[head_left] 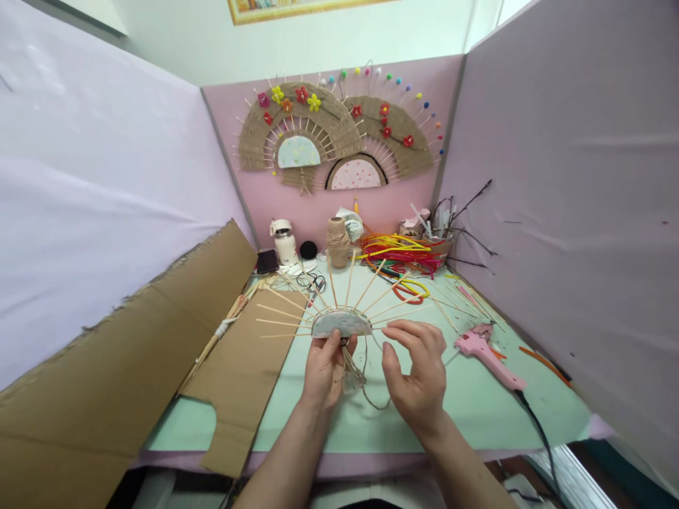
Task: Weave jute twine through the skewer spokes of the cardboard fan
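My left hand [325, 367] grips a small half-round fan base [342, 324] by its lower edge, thumb on the front. The base has a pale, patterned face, and thin wooden sticks [349, 281] fan out from its curved edge. Below it hangs a bundle of brown twine [354, 364], with one loose loop dipping towards my right wrist. My right hand [419, 367] is beside the base's right end, thumb and fingers apart. Its fingertips are close to the lowest right stick; whether they touch the twine is hard to see.
A pink glue gun [491, 357] with a black cord lies at right. Cardboard sheets [249, 360] cover the left side. Behind stand a twine spool [337, 242], a white bottle [285, 242] and coloured pipe cleaners [397, 251]. Two finished woven fans [300, 106] hang on the back panel.
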The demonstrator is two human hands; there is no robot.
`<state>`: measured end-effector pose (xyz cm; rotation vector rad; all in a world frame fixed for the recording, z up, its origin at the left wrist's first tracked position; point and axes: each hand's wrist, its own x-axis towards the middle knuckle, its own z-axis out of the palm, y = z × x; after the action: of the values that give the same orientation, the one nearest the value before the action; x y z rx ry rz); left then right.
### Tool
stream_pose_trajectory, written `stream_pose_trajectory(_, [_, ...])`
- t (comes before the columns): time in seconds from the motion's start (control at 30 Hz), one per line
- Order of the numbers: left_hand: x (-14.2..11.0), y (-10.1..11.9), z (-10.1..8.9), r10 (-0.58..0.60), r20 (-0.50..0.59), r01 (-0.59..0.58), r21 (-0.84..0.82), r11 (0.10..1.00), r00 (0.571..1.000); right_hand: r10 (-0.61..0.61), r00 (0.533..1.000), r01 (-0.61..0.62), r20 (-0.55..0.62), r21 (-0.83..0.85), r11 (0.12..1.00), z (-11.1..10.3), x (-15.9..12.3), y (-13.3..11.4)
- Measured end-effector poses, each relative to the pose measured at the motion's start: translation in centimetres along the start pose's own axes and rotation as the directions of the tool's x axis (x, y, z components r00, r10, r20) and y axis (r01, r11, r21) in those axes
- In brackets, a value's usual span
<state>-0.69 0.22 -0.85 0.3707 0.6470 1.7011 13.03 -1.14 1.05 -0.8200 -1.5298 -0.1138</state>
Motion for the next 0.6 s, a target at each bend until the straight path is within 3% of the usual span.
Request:
stream_pose_trajectory(0.13, [0.1,-0.1,0.1,0.003,-0.016,-0.004,-0.021,1.000,1.000,0.019,0.997,-0.022,0.075,0.030,0.999,0.8,-0.6,-0.4])
stream_pose_trajectory(0.4, [0.3,-0.1,-0.1,-0.022,-0.036,0.022,0.005,1.000,0.999,0.208,0.965,-0.214,0.159,0.022,0.977,2.3,-2.0,-0.1])
stream_pose_trajectory(0.6, [0.5,-0.1,-0.6,-0.047,0.025,0.047,0.006,0.999,0.999,0.243,0.944,-0.277,0.222,0.136,0.951,2.1,-2.2,-0.9])
